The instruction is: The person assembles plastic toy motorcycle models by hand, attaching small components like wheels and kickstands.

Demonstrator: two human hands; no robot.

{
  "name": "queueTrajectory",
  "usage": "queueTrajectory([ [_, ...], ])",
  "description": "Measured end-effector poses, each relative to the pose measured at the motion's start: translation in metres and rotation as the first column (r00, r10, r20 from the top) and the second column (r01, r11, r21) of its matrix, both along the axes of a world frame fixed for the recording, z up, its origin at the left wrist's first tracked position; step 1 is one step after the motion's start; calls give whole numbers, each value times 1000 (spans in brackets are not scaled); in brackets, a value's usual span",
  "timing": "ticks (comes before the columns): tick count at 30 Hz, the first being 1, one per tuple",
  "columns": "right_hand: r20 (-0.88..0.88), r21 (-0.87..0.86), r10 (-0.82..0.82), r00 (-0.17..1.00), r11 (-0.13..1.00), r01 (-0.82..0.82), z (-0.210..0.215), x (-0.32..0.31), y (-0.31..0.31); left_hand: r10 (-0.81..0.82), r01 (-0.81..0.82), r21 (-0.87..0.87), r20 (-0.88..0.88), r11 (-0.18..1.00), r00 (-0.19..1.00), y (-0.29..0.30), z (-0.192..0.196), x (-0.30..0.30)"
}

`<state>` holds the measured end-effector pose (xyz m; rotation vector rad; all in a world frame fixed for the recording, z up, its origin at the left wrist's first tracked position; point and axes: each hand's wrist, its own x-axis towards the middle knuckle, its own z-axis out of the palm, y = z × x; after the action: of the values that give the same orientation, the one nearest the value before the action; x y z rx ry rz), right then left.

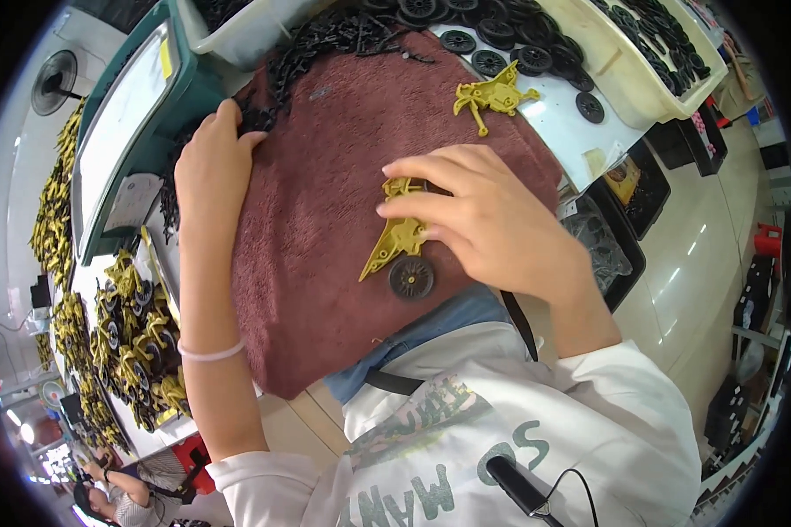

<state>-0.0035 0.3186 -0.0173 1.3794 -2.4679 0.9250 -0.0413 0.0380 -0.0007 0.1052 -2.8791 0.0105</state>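
Observation:
My right hand (pixel 492 215) is over the middle of a dark red cloth (pixel 325 176), its fingers and thumb closed on a yellow plastic toy motorcycle body (pixel 399 235). A black spoked wheel (pixel 411 277) sits at the near end of that body; the fingers cover part of the far end. At the cloth's left edge, my left hand (pixel 213 162) reaches into small black plastic parts (pixel 262 114). Its thumb stands apart from the forefinger, and the other fingers are partly hidden. A second yellow body (pixel 494 97) lies on the cloth's far right edge.
Loose black wheels (pixel 492 35) are heaped at the back, near a cream bin (pixel 620 66) of black rings. A green crate (pixel 136 132) stands to the left, beyond a pile of yellow toy motorcycles (pixel 136 342). Black trays (pixel 602 250) are at the right.

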Motion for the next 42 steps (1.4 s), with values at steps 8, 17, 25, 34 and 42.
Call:
queueTrajectory([
  [8,-20,-34,-71,997,997,70,-9,-11,-5,-53,53,335,-10,941,999,-16,11,-1],
  [17,14,-38,115,993,993,-114,-2,-23,-13,-12,12,101,-5,995,1000,0,24,10],
  [25,-97,153,-303,948,937,315,36,-125,-2,-79,119,403,-114,907,990,30,49,45],
  [34,-487,138,-384,784,853,504,11,-137,-32,-65,14,804,30,594,997,60,41,142],
  [42,-120,139,-367,922,914,382,37,-132,-18,-152,17,857,72,515,986,63,20,186],
])
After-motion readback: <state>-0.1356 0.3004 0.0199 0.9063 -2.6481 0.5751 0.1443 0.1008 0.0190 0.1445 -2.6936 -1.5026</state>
